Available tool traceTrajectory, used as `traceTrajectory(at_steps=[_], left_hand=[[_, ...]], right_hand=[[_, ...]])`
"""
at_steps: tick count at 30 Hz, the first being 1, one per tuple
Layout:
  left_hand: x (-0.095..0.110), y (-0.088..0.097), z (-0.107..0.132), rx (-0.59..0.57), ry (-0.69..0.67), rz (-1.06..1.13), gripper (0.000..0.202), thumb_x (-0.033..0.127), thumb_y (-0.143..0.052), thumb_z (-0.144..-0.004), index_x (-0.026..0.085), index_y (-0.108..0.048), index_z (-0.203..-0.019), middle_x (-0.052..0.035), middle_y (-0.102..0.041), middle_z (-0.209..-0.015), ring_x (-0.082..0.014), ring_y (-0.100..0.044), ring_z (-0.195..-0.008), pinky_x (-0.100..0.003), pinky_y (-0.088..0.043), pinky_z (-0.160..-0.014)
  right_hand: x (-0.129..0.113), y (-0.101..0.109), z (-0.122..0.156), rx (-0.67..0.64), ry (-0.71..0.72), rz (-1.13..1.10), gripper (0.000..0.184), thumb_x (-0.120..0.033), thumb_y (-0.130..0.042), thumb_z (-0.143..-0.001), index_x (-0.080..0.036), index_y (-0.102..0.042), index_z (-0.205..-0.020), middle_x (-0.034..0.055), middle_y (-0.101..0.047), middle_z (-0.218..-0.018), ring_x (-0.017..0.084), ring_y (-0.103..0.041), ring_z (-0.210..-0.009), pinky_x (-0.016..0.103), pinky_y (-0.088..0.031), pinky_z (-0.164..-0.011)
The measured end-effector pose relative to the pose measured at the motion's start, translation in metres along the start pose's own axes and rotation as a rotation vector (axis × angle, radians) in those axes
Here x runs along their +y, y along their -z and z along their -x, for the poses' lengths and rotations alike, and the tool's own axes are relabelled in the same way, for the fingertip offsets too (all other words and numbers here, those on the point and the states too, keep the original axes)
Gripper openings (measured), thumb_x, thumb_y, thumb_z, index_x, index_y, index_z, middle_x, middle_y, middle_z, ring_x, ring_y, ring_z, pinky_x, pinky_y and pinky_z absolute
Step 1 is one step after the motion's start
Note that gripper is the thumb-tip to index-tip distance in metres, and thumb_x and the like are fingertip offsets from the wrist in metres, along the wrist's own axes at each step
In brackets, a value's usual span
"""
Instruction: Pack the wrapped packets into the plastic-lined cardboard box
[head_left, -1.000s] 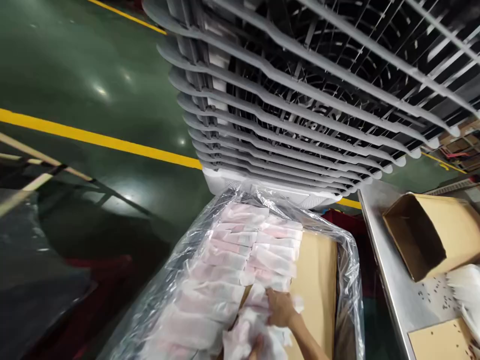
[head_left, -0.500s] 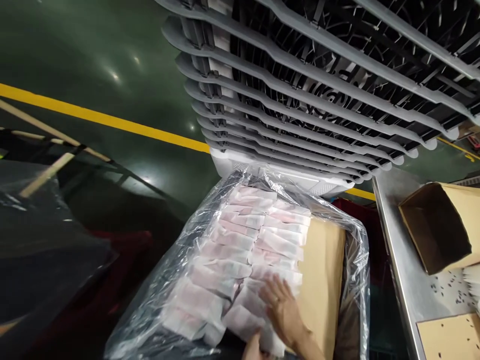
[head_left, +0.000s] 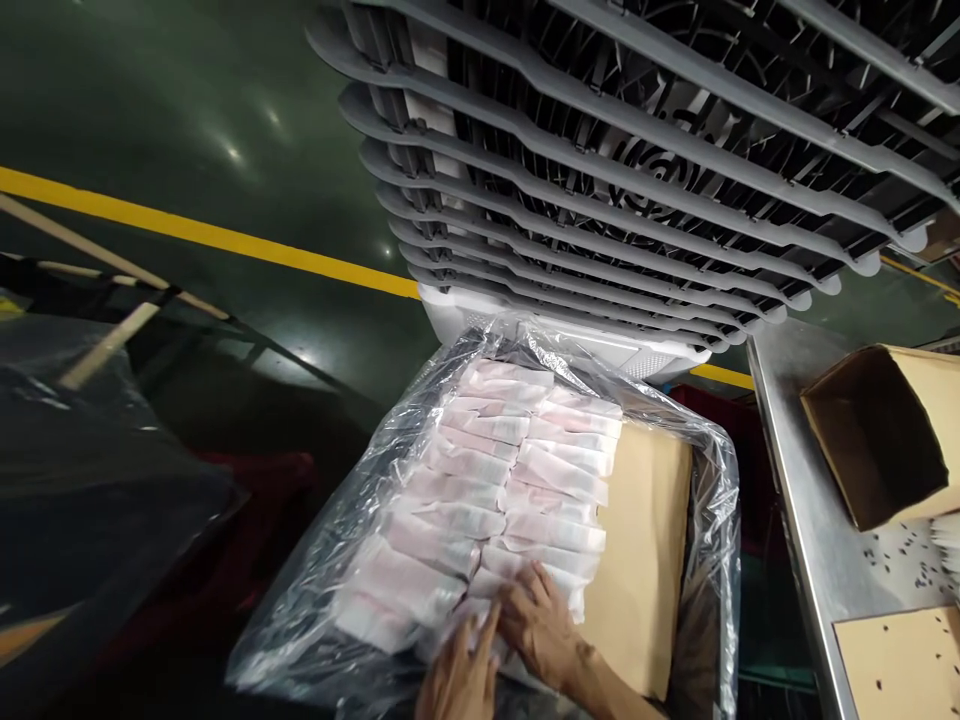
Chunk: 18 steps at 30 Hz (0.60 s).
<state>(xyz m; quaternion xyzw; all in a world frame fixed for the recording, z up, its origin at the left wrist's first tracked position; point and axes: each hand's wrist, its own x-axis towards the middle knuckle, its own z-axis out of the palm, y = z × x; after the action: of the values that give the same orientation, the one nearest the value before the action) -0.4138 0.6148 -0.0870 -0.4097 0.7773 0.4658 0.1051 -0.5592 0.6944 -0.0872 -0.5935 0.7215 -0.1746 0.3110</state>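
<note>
1. Left hand (head_left: 459,682): at bottom edge, partly cut off by frame. Fingers spread, tips on the near end of the packs. Open, no visible grip.
2. Right hand (head_left: 538,630): just beside the left, fingers slightly curled and pressed on the same end of the packs. Open, nothing clearly held.
3. Flat packs (head_left: 517,490): white film with pink tint, laid overlapping in two columns, lying inside the bag and under both hands. Contents cannot be told.
4. Clear plastic liner bag (head_left: 315,590): holds the packs, mouth folded out and draped over the box edge.
5. Cardboard box (head_left: 641,560): around the liner bag; only one tan inner side shows.
6. Steel table (head_left: 799,500): right of the box, dark specks on it.
7. Cardboard sheet (head_left: 896,665): flat on the table, near corner of view.
8. Small cardboard box (head_left: 874,435): on the table, tipped on its side, mouth facing left, inside dark. Contents cannot be seen.
9. Grey louvred air cooler (head_left: 600,170): just past the bag, white base.
10. Green floor (head_left: 187,110): far left, yellow line (head_left: 225,240) across it.
</note>
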Motion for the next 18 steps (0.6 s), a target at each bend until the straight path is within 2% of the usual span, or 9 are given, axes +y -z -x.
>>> traceTrajectory(at_steps=[2, 4, 6, 8, 10, 12, 14, 16, 18], left_hand=[[-0.007, 0.019, -0.005, -0.072, -0.074, -0.385, 0.062, 0.015, -0.029, -0.091, 0.018, -0.059, -0.146, -0.0128, -0.047, -0.16, -0.0337, -0.045, -0.149, -0.055, -0.037, -0.124], [-0.013, 0.027, -0.01, -0.18, -0.074, -0.58, 0.058, 0.014, -0.032, -0.094, 0.013, -0.056, -0.146, -0.0157, -0.044, -0.16, -0.0334, -0.041, -0.151, -0.054, -0.034, -0.126], [-0.02, 0.024, -0.013, -0.235, -0.046, -0.667, 0.054, 0.011, -0.037, -0.094, 0.015, -0.06, -0.143, -0.0184, -0.05, -0.155, -0.0343, -0.046, -0.148, -0.053, -0.039, -0.123], [-0.026, 0.017, -0.017, -0.192, -0.071, -0.688, 0.058, 0.004, -0.033, -0.092, 0.019, -0.067, -0.138, -0.0185, -0.056, -0.151, -0.0347, -0.054, -0.141, -0.051, -0.049, -0.113], [-0.03, 0.013, -0.025, -0.112, -0.128, -0.668, 0.066, -0.001, -0.026, -0.091, 0.021, -0.069, -0.135, -0.0191, -0.06, -0.149, -0.0346, -0.063, -0.131, -0.047, -0.057, -0.1], [-0.027, 0.015, -0.034, -0.081, -0.164, -0.648, 0.07, -0.004, -0.023, -0.089, 0.02, -0.067, -0.137, -0.0199, -0.062, -0.147, -0.0339, -0.071, -0.117, -0.044, -0.059, -0.09], [-0.017, 0.024, -0.04, -0.124, -0.167, -0.655, 0.07, -0.006, -0.028, -0.087, 0.019, -0.063, -0.142, -0.0195, -0.062, -0.147, -0.034, -0.072, -0.113, -0.045, -0.058, -0.092], [-0.005, 0.036, -0.042, -0.17, -0.148, -0.684, 0.065, -0.004, -0.035, -0.088, 0.018, -0.06, -0.144, -0.0192, -0.061, -0.149, -0.0348, -0.068, -0.121, -0.046, -0.056, -0.098], [0.005, 0.045, -0.039, -0.178, -0.119, -0.715, 0.059, 0.0, -0.04, -0.09, 0.017, -0.062, -0.143, -0.0186, -0.063, -0.147, -0.0342, -0.065, -0.127, -0.044, -0.054, -0.102]], right_hand=[[0.0, -0.002, 0.004, -0.001, 0.07, -0.013, 0.046, -0.029, -0.054, -0.1, -0.044, -0.057, -0.144, 0.0012, -0.058, -0.153, 0.034, -0.048, -0.146, 0.066, -0.025, -0.128], [0.003, -0.006, 0.011, 0.08, 0.015, -0.045, 0.042, -0.031, -0.054, -0.099, -0.043, -0.061, -0.14, 0.0023, -0.061, -0.149, 0.034, -0.049, -0.143, 0.067, -0.027, -0.127], [0.01, -0.014, 0.025, 0.289, -0.23, -0.122, 0.039, -0.032, -0.047, -0.1, -0.035, -0.063, -0.135, 0.0083, -0.064, -0.143, 0.033, -0.054, -0.138, 0.064, -0.035, -0.123], [0.022, -0.025, 0.045, 0.519, -0.606, -0.282, 0.042, -0.038, -0.039, -0.101, -0.025, -0.06, -0.134, 0.0161, -0.064, -0.136, 0.032, -0.06, -0.13, 0.057, -0.047, -0.115], [0.037, -0.035, 0.068, 0.619, -0.966, -0.514, 0.052, -0.05, -0.033, -0.099, -0.018, -0.055, -0.135, 0.0213, -0.064, -0.132, 0.033, -0.065, -0.123, 0.052, -0.056, -0.105], [0.051, -0.041, 0.084, 0.649, -1.141, -0.699, 0.063, -0.061, -0.034, -0.095, -0.016, -0.051, -0.137, 0.023, -0.064, -0.134, 0.035, -0.065, -0.124, 0.051, -0.057, -0.104], [0.059, -0.038, 0.087, 0.723, -1.147, -0.769, 0.074, -0.067, -0.038, -0.092, -0.015, -0.045, -0.144, 0.0235, -0.057, -0.146, 0.036, -0.058, -0.136, 0.052, -0.052, -0.11], [0.061, -0.029, 0.074, 0.797, -1.1, -0.761, 0.083, -0.071, -0.038, -0.092, -0.016, -0.036, -0.154, 0.0218, -0.048, -0.158, 0.035, -0.047, -0.147, 0.051, -0.046, -0.117], [0.058, -0.019, 0.049, 0.751, -1.004, -0.722, 0.088, -0.074, -0.031, -0.093, -0.015, -0.032, -0.158, 0.0211, -0.047, -0.159, 0.033, -0.042, -0.151, 0.052, -0.045, -0.118]])
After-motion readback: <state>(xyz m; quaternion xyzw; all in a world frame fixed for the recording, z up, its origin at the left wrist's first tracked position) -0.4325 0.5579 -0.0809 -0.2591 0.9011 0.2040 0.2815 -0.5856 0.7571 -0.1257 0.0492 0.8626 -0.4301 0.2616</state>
